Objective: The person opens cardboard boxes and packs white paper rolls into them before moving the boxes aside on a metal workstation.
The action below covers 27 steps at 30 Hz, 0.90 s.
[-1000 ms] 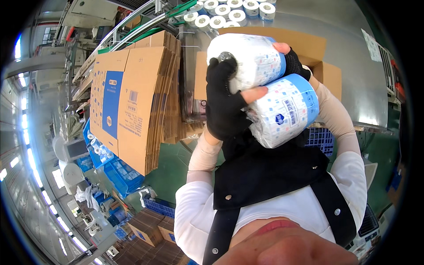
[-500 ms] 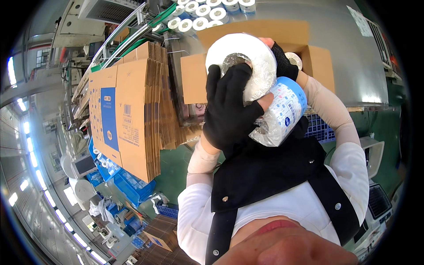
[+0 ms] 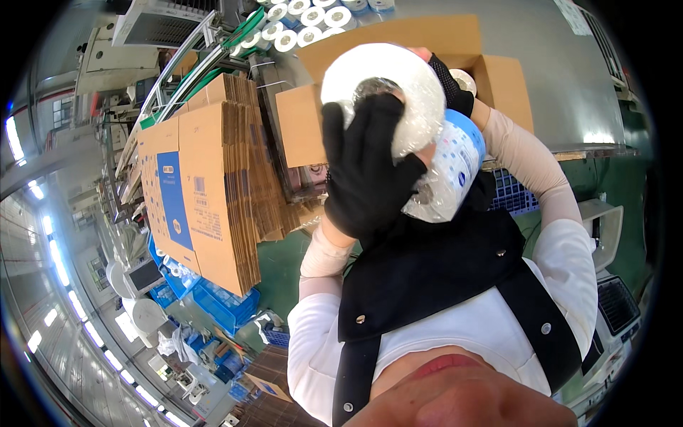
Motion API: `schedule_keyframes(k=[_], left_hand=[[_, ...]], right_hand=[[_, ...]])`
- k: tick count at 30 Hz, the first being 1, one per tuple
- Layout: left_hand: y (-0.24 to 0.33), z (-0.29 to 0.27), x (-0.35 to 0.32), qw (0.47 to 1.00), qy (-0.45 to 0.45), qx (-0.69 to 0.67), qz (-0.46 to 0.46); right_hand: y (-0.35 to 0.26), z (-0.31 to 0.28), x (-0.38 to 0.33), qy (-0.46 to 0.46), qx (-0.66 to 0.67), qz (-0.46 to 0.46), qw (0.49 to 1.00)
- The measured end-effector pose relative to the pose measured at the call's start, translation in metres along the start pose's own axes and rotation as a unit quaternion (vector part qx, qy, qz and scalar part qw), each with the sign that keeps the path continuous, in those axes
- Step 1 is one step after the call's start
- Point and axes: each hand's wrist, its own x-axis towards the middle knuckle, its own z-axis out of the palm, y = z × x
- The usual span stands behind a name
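In front of my chest, a large white paper roll (image 3: 421, 99) wrapped in clear plastic is held with its round end up toward me. My left hand (image 3: 366, 167), in a black glove with bare fingertips, lies over it, with fingers at the core hole. Just below, the left thumb reaches to a second wrapped roll (image 3: 457, 160) with a blue-and-white printed film. Behind the white roll, my gloved right hand (image 3: 452, 87) grips its far side; most of those fingers are hidden. An open cardboard carton (image 3: 506, 89) stands behind the hands, with another roll (image 3: 464, 82) partly visible in it.
A stack of flattened cartons (image 3: 206, 185) stands at the left, beside a metal rail (image 3: 174, 67). Several wrapped rolls (image 3: 311, 16) stand on the metal table (image 3: 562, 78) at the back. Blue crates (image 3: 224, 306) sit low at the left, and a blue basket (image 3: 514, 193) at the right.
The rolls and both hands sit slightly higher and further left in view, and the surroundings have shifted a little too. My hold on the rolls looks the same.
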Motion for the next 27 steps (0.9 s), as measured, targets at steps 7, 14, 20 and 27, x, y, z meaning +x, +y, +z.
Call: schedule_keyframes(k=[7, 14, 20, 27], left_hand=[[-0.063, 0.039, -0.023, 0.960, -0.018, -0.216, -0.179], [-0.111, 0.054, -0.061, 0.818, 0.036, -0.457, -0.347], [-0.106, 0.082, -0.037, 0.934, -0.090, -0.293, -0.182], [-0.075, 0.148, 0.019, 0.973, -0.131, -0.170, 0.089]], right_hand=[[-0.034, -0.018, -0.006, -0.037, -0.354, 0.039, 0.934], [-0.050, -0.154, -0.046, -0.054, -0.899, 0.137, 0.412], [0.014, -0.204, -0.040, 0.144, -0.855, 0.089, 0.490], [0.027, -0.211, -0.038, 0.273, -0.776, 0.051, 0.567]])
